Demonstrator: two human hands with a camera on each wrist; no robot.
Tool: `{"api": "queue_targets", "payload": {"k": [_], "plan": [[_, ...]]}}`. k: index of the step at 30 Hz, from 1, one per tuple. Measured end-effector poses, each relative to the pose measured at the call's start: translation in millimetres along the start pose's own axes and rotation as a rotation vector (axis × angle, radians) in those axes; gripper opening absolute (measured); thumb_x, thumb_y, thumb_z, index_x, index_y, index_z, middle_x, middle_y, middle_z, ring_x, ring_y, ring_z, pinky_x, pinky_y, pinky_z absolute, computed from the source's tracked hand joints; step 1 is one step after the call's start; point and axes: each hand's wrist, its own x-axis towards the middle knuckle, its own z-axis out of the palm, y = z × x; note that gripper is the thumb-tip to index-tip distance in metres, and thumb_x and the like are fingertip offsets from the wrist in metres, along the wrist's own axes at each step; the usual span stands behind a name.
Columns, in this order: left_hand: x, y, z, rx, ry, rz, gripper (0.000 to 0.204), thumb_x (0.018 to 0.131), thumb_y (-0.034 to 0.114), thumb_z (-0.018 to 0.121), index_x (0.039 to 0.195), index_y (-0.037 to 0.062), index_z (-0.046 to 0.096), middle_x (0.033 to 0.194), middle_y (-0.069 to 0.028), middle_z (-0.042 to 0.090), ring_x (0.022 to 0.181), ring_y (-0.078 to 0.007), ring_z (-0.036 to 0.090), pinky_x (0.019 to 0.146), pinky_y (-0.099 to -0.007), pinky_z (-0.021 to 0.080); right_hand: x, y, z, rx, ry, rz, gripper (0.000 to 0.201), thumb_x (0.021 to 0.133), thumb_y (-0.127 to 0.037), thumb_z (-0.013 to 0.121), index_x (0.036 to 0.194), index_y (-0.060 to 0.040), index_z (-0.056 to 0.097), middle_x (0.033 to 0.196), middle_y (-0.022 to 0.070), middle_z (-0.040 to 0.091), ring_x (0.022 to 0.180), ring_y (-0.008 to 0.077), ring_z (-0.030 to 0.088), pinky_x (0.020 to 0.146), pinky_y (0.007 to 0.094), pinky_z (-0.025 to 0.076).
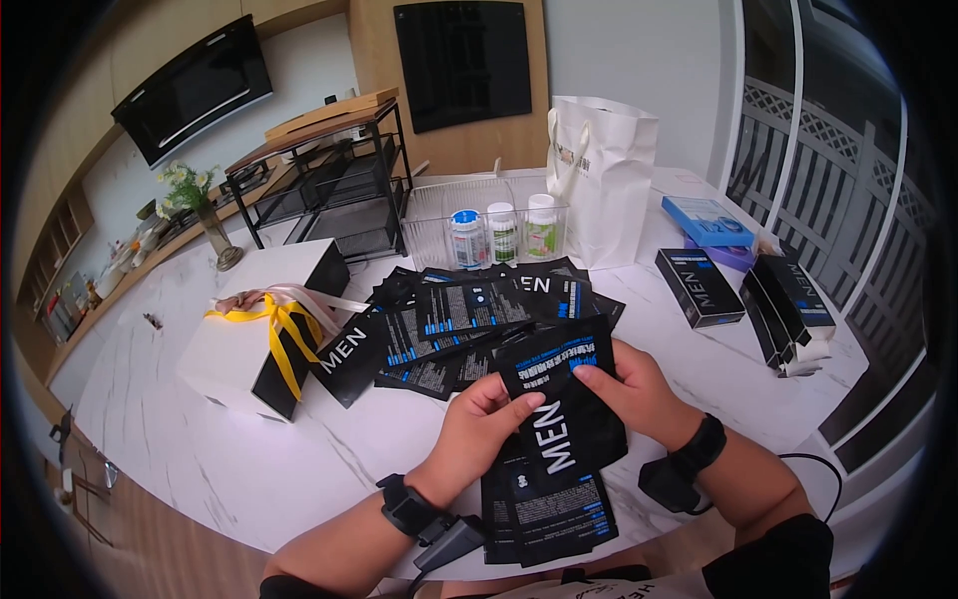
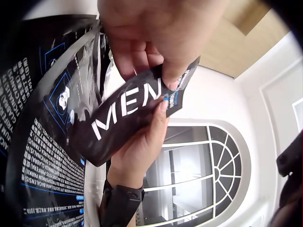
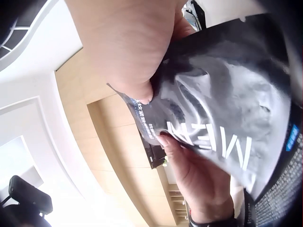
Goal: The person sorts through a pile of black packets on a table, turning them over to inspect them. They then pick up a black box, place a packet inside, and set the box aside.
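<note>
Packets [image 1: 454, 324] lie in a loose, overlapping spread across the middle of the tabletop [image 1: 329, 469], while a smaller stack [image 1: 559, 519] sits at its near edge. Handling looks partway along: one grouping is fairly neat, the spread is unsorted, and a black packet [image 1: 589, 424] is held over the small stack. The left hand [image 1: 484, 419] pinches that packet by one side, thumb on its face; the right hand [image 1: 644, 399] pinches the opposite side. Whether more than one layer is held, I cannot tell.

Towards the far edge, a clear bin [image 1: 421, 240] holds three bottles [image 1: 501, 238]; beside it stands a white paper bag [image 1: 614, 195], contents hidden. Near the right edge, a black carton [image 1: 768, 324] has its flaps open, its inside unreadable; the black box [image 1: 699, 290] beside it appears closed.
</note>
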Motion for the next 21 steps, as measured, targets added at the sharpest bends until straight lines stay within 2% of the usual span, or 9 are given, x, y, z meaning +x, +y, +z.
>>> {"api": "queue_targets", "payload": {"k": [3,5,9,12,14,19,21], "plan": [[0,-1,-1,0.093,0.015,-0.017,0.016,0.085,0.017,0.059,0.096,0.0053,0.058,0.081,0.0019,0.061,0.072,-0.0032,0.056,0.063,-0.0163,0.044,-2,2,1,0.02,-0.005,0.012,0.027,0.088,-0.013,0.053,0.111,-0.0011,0.051,0.096,0.0045,0.061,0.086,0.007,0.055,0.075,0.0219,0.044],[5,-8,-5,0.054,0.052,-0.035,0.016,0.085,0.017,0.059,0.095,0.005,0.057,0.08,0.0024,0.06,0.07,-0.0025,0.054,0.061,-0.0163,0.043,-6,-3,3,-0.03,-0.062,-0.085,0.027,0.088,-0.014,0.053,0.111,-0.0012,0.05,0.096,0.0045,0.06,0.086,0.0069,0.055,0.075,0.0221,0.044],[2,-3,-1,-0.034,0.022,-0.04,0.015,0.086,0.016,0.058,0.096,0.0047,0.057,0.08,0.0019,0.06,0.07,-0.0027,0.054,0.06,-0.0166,0.043,-4,-4,3,-0.086,-0.008,-0.079,0.027,0.088,-0.015,0.053,0.111,-0.0013,0.05,0.095,0.0039,0.06,0.086,0.0068,0.054,0.075,0.0222,0.045],[0,0,-2,0.085,-0.021,0.001,0.016,0.086,0.016,0.056,0.097,0.0045,0.056,0.083,0.0009,0.061,0.072,-0.0035,0.056,0.062,-0.0172,0.046,1,5,0,0.009,-0.005,0.008,0.026,0.088,-0.014,0.052,0.112,-0.0012,0.05,0.096,0.0035,0.06,0.087,0.0065,0.054,0.076,0.0218,0.044],[0,-1,-1,0.097,0.011,-0.003,0.016,0.086,0.016,0.056,0.098,0.0046,0.056,0.083,0.0006,0.061,0.073,-0.0038,0.057,0.063,-0.017,0.046,-1,4,3,0.019,0.001,-0.014,0.026,0.089,-0.013,0.052,0.111,-0.001,0.05,0.097,0.0035,0.059,0.088,0.0063,0.053,0.076,0.0215,0.044],[2,-2,-1,0.001,0.01,0.0,0.017,0.087,0.015,0.055,0.1,0.0038,0.056,0.084,0.0009,0.061,0.073,-0.0036,0.056,0.064,-0.0178,0.045,-6,-5,6,0.024,-0.031,-0.08,0.027,0.088,-0.013,0.053,0.112,-0.0007,0.049,0.098,0.0035,0.058,0.088,0.0066,0.053,0.077,0.0219,0.043],[0,3,2,-0.047,0.013,-0.002,0.018,0.087,0.012,0.055,0.102,0.0026,0.055,0.088,-0.0007,0.062,0.077,-0.005,0.057,0.069,-0.0197,0.047,-3,-3,4,0.015,0.0,-0.073,0.027,0.088,-0.013,0.052,0.112,-0.0005,0.049,0.098,0.0033,0.058,0.088,0.0065,0.053,0.077,0.0219,0.043]]}}
